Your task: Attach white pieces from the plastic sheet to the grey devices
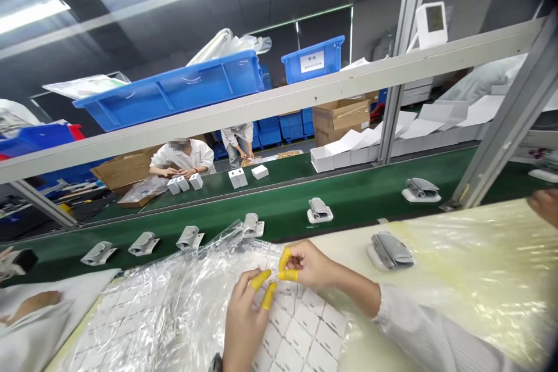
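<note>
My left hand point(246, 308) is over a sheet of small white boxes point(292, 325), its yellow-covered thumb and index finger apart with nothing seen between them. Just right of it, my right hand point(310, 264) bends its yellow-covered thumb and index finger together in a pinch. Whatever those fingertips hold is too small or hidden to name. Under both hands, the white boxes stand packed in rows, partly covered by clear plastic film point(187, 285). A grey rolled cuff on a white base point(390, 251) lies on the table to the right of my right hand.
Beyond the table runs a green conveyor belt point(361, 197) carrying several grey cuffs on white bases. A metal shelf point(279, 104) holds blue bins point(174, 90). Open white boxes point(349, 148) stand behind an upright post. A co-worker's sleeve point(35, 325) is at left, another hand at far right.
</note>
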`<state>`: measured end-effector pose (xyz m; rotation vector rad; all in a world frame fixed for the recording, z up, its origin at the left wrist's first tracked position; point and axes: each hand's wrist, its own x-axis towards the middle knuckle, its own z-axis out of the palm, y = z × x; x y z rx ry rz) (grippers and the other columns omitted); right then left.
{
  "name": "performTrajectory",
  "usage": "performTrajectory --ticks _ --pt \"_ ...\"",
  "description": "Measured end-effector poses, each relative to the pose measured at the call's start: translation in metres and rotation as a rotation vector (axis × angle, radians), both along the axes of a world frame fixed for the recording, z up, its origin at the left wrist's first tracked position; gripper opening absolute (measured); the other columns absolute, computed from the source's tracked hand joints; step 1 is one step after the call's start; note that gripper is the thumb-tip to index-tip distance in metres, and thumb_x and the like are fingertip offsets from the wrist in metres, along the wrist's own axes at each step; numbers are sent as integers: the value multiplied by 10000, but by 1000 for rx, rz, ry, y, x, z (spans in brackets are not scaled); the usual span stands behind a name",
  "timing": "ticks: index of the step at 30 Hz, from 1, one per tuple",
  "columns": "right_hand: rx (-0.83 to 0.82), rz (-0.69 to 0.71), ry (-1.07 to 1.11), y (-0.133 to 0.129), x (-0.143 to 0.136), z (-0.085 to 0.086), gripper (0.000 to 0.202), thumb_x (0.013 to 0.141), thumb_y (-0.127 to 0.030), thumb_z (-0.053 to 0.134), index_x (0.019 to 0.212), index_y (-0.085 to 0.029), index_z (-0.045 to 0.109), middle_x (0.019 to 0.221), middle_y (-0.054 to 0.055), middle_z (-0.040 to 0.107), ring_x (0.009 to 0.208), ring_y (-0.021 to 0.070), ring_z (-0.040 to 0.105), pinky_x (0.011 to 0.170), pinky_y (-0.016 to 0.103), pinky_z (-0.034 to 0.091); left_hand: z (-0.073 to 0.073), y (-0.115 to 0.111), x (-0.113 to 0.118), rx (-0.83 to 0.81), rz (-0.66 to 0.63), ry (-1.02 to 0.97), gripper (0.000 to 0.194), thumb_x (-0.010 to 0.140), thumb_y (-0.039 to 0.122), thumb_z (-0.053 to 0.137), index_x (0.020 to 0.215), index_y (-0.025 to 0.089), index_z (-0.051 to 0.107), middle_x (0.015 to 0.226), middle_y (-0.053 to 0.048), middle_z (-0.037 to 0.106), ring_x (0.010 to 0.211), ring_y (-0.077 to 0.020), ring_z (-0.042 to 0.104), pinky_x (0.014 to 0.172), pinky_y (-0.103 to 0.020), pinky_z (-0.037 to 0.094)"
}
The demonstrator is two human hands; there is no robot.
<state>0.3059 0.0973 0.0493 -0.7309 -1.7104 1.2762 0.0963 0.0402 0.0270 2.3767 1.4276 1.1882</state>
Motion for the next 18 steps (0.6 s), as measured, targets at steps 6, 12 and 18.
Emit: performTrajectory --ticks 6,12,18 --pt "90 -113 -123 -12 32 21 308 722 -492 785 881 -236 727 713 1 574 589 129 488 515 255 348 28 28 -1 106 -28 -18 210 915 226 532 1025 289 700 962 -54 659 892 -227 647 750 -372 563" --pt "102 -130 -208 -58 141 41 142 732 -359 786 856 -311 735 715 12 606 777 191 615 591 303 422 21 63 2 112 -82 -44 186 900 178 545 963 247 706 988 -51 647 910 -206 636 782 -346 541" --pt "80 -139 -266 42 36 -4 378 761 -432 736 1018 -159 685 731 -17 588 604 109 498 533 240 379 13 84 6 -44 -83 -6 357 879 158 551 1208 264 639 1200 -60 607 1107 -233 609 957 -391 519"
